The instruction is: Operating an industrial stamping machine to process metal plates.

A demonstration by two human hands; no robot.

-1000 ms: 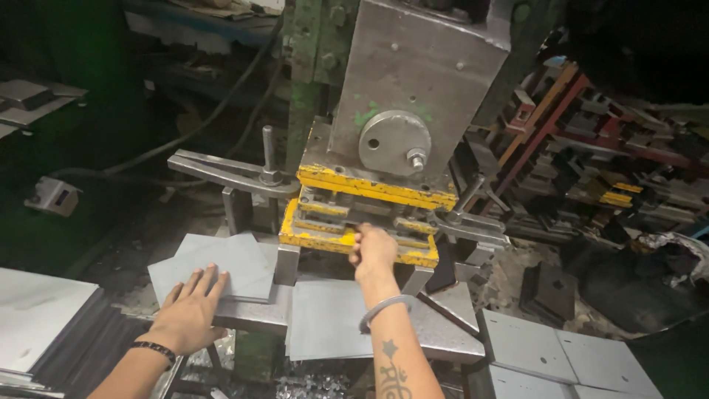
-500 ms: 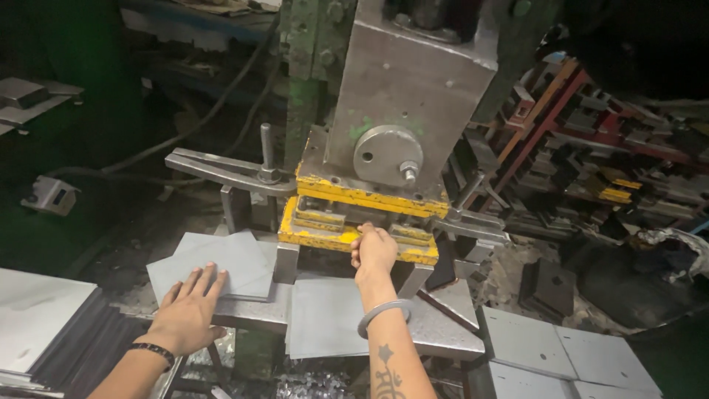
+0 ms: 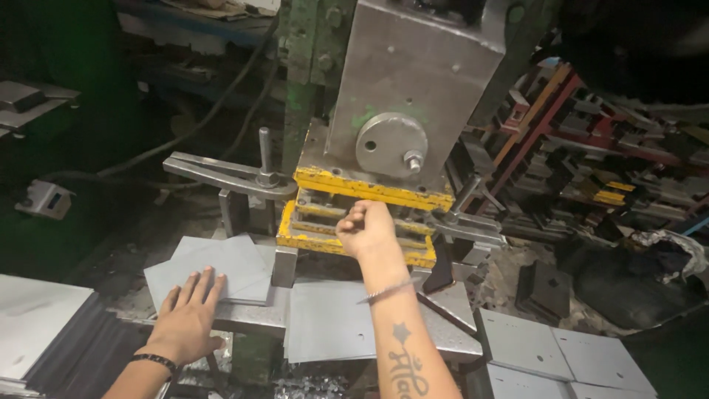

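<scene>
2 bare hands are in view: the left hand (image 3: 186, 319) and the right hand (image 3: 367, 227). 1 press (image 3: 413, 96) stands at the far centre, with 2 yellow die plates (image 3: 369, 188), 1 above the other. 1 grey sheet (image 3: 329, 321) lies near the centre. On the left, a small stack of grey sheets (image 3: 221, 262) holds at least 2. At the near right lie 3 pale punched sheets (image 3: 521, 341). Each wrist carries 1 band.

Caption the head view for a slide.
Right hand closed at a press's yellow die set; left hand flat on grey metal sheets.
</scene>
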